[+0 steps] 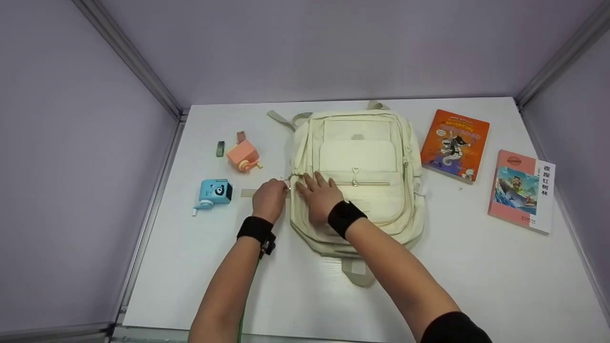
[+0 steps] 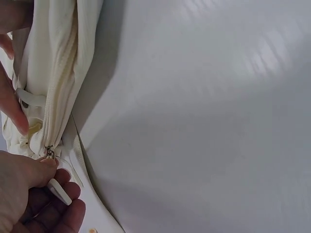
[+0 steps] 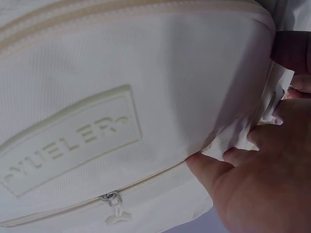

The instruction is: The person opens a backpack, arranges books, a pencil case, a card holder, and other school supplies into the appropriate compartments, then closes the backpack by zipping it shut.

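Observation:
A cream backpack (image 1: 357, 155) lies on its back on the white table, its front pockets facing up. At its left side my left hand (image 1: 270, 199) pinches a zipper pull (image 2: 59, 192) between thumb and fingers. The metal zipper slider (image 2: 49, 151) shows just past the thumb in the left wrist view. My right hand (image 1: 322, 197) rests with spread fingers on the left part of the bag's front. Close to its thumb in the right wrist view runs the front pocket zipper (image 3: 112, 196), below a raised YUELER label (image 3: 73, 141).
Left of the bag are a pink crank pencil sharpener (image 1: 243, 156), a blue one (image 1: 214, 191), a small green block (image 1: 220, 148) and a small pink block (image 1: 241, 137). An orange book (image 1: 455, 145) and a pink-and-white book (image 1: 520, 191) lie on the right. Straps stick out around the bag.

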A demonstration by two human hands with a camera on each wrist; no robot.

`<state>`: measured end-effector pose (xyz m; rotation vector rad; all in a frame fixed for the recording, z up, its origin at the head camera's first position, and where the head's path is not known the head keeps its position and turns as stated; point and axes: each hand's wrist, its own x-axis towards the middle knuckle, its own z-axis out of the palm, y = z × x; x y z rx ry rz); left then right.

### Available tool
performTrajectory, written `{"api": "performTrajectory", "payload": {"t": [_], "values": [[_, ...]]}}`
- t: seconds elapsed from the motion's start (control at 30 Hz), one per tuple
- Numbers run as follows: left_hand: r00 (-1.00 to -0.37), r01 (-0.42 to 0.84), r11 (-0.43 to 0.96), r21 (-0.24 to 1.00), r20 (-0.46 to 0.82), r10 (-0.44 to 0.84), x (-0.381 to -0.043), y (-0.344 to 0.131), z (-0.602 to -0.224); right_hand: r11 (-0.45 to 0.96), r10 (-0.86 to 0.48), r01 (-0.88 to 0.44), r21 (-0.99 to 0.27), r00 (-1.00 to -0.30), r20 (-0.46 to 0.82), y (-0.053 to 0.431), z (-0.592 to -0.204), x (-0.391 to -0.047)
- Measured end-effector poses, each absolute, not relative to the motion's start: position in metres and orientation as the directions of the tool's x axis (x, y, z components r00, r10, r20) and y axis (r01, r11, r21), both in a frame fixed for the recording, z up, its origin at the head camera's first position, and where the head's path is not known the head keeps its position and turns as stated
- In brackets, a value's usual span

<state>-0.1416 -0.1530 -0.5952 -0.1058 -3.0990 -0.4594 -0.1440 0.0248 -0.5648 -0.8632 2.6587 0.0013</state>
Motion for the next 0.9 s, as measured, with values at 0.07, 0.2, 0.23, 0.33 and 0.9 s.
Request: {"api": "performTrajectory", "payload": {"t": [0.07,0.2,0.23,0.33,0.9], "values": [[-0.997,0.083,0.954,0.288,0.030,0.078,-0.140,-0.153,-0.594,0.816,-0.569,-0.567,-0.109,-0.757,-0.322,0.025,-0.565,-0.144],[-0.995,0.098,0.955,0.280,0.032,0.093,-0.136,-0.155,-0.594,0.819,-0.567,-0.561,-0.122,-0.756,-0.327,0.025,-0.567,-0.145],[-0.995,0.099,0.956,0.276,0.027,0.096,-0.136,-0.155,-0.593,0.820,-0.566,-0.559,-0.123,-0.756,-0.330,0.025,-0.567,-0.145],[-0.994,0.105,0.959,0.263,0.012,0.106,-0.133,-0.156,-0.593,0.822,-0.562,-0.557,-0.122,-0.755,-0.337,0.025,-0.569,-0.146],[-0.985,0.170,0.958,0.233,-0.002,0.175,-0.111,-0.158,-0.587,0.820,-0.565,-0.555,-0.139,-0.748,-0.348,0.026,-0.571,-0.146]]}}
